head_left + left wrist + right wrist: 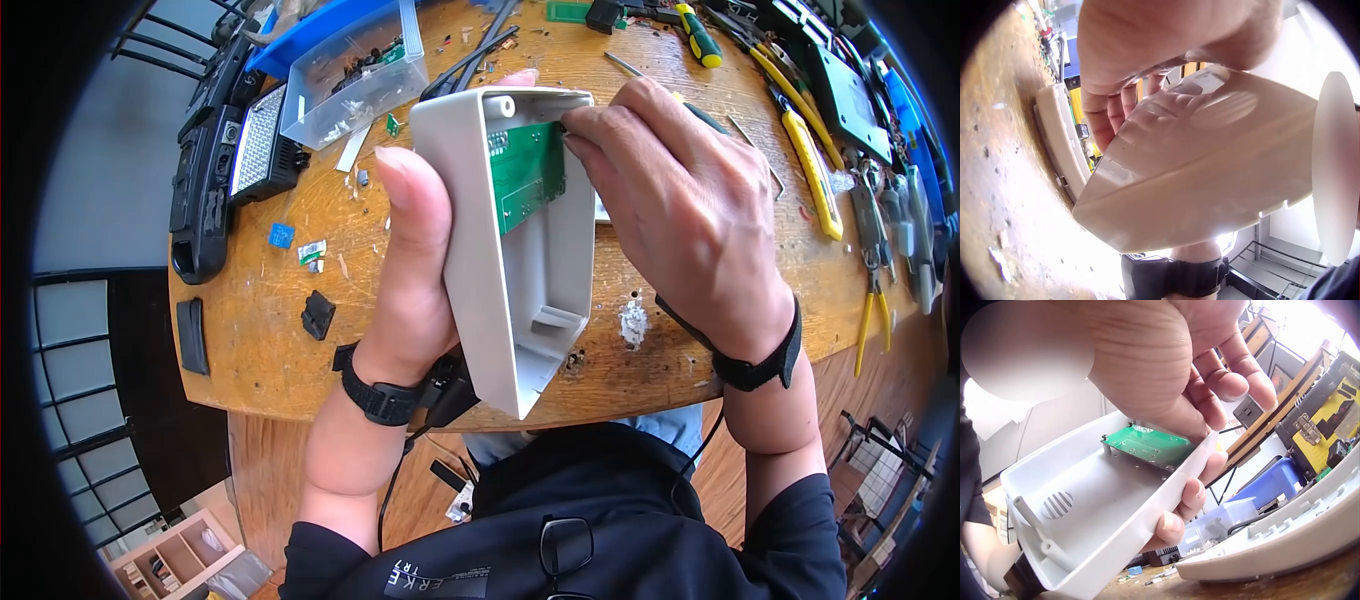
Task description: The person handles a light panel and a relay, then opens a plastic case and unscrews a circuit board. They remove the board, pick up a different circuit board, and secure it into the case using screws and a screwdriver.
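Observation:
My left hand (413,235) grips a light grey plastic housing (465,260) from the side, thumb along its outer wall and fingers around the far side. The housing is tilted up, its open face toward my right hand. Inside, near its upper end, is a green circuit board (530,175), raised above the floor on posts in the right wrist view. My right hand (690,190) reaches over the rim, thumb and index finger pinching at the board's upper corner; the fingertips partly hide that corner. Slots (1059,505) and a hollow post (1054,548) show inside the housing.
A second light housing part (1272,544) lies on the wooden table. At the back left stand a clear plastic bin (355,85) and a lamp panel (262,140). Pliers (873,290), a yellow cutter (812,175) and a screwdriver (700,38) lie to the right. Scraps litter the left.

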The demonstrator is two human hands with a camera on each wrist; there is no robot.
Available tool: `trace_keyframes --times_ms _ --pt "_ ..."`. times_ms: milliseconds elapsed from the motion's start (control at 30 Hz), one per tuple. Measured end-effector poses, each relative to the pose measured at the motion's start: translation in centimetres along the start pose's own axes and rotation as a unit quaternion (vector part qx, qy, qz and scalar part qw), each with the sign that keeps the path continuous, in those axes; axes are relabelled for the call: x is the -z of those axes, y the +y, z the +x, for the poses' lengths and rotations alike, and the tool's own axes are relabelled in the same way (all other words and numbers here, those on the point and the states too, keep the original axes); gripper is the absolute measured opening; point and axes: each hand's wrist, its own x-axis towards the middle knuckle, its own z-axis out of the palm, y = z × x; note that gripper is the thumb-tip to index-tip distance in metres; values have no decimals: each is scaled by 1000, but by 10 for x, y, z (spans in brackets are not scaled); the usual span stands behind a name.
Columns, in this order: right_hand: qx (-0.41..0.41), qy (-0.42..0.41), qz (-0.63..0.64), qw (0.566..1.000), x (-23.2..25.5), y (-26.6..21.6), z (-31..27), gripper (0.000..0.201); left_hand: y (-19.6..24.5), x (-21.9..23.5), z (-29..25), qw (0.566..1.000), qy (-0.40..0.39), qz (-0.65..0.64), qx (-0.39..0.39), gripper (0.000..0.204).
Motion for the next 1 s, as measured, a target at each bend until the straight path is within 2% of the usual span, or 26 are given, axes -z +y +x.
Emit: trace_keyframes --times_ms 267,400,433,533,600,633,667,700,733,767,833,867,900,967,1000 --pt "-37 3 45 998 -3 1 0 15 -4 0 -1 1000 -17 -12 -9 101" --pt "-28 -1 18 999 -2 -2 0 15 -7 0 0 998 -11 -52 -17 97" --pt "-1 0 11 1000 -2 -1 1 16 -7 1 1 998 -11 -62 -21 96" --pt "36 -21 3 999 2 0 1 19 -6 5 1 990 -11 -142 27 87" --pt "47 -42 2 998 7 0 0 21 -5 11 1 994 -28 -89 50 79" --pt "59 -79 -8 995 10 0 -1 23 -6 16 4 994 -28 -89 49 79" --pt "70 -116 -17 991 11 -1 -1 24 -7 22 9 975 -79 -196 72 77" --pt "71 -117 -16 990 11 -1 -2 24 -6 24 11 941 -129 -300 94 76" --pt "77 -119 -9 990 9 0 -3 23 -4 20 9 958 -64 -262 100 75" --pt "83 -120 -1 989 8 0 -4 22 -5 25 10 958 -63 -263 99 75" --pt "73 -128 0 989 8 2 -3 20 -8 41 13 924 -149 -307 172 75" --pt "61 -135 1 989 8 4 -3 17 0 31 10 948 -46 -249 191 77" --pt "62 -135 0 989 6 6 -3 17 0 34 10 961 -18 -204 186 79" --pt "43 -118 14 992 4 10 -4 13 -5 50 9 938 -118 -245 214 77" --pt "25 -119 0 993 6 6 -3 11 -12 52 6 938 -120 -246 213 77"
